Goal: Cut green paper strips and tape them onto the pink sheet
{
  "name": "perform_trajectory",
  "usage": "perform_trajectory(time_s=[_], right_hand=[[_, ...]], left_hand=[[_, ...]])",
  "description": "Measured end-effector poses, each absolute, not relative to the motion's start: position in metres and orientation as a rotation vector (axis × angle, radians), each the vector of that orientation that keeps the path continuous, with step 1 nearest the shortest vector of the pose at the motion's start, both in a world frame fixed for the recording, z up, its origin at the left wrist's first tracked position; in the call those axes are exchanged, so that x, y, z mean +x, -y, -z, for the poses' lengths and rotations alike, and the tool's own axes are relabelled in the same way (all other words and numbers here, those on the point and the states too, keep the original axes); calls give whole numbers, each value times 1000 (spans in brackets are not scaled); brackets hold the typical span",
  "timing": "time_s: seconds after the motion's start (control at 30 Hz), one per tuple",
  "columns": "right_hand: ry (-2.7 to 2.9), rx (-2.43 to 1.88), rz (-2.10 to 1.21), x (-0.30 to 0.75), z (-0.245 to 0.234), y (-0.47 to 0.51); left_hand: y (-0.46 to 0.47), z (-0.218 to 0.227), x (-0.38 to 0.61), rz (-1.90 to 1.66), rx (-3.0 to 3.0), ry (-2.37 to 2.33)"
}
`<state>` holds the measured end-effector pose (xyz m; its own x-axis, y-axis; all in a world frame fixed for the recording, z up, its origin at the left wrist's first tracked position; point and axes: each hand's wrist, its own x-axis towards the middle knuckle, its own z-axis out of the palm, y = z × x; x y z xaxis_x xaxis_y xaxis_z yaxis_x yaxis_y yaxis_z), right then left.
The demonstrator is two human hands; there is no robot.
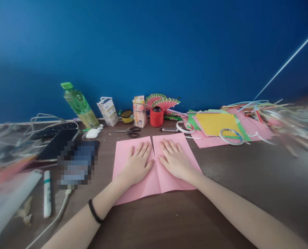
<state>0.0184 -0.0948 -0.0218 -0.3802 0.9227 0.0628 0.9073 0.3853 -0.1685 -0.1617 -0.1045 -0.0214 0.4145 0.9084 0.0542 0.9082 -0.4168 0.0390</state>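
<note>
A sheet of pink paper (148, 188) lies on the brown table in front of me. From its far edge a slit runs down the middle, and a crease continues toward the near edge. My left hand (138, 166) rests flat on the left half, fingers spread. On the right half my right hand (174, 159) also lies flat with its fingers apart. Both hands press on the paper and grip nothing. Beyond the sheet lie black-handled scissors (130, 131) and a marker pen (169, 130).
Along the blue wall stand a green-capped bottle (80, 105), a milk carton (107, 111), a red thread spool (156, 117) and pink paper fans (160, 102). Coloured paper (216, 123) and tape rolls (185, 127) lie right. A phone (78, 162), cables and a white marker (47, 193) are left.
</note>
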Motion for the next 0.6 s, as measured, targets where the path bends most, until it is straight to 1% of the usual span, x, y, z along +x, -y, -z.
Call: perform_trajectory(time_s=[0.6], right_hand=[[2487, -1658, -135, 22, 24, 95]], left_hand=[[105, 21, -162, -110, 2640, -1719]])
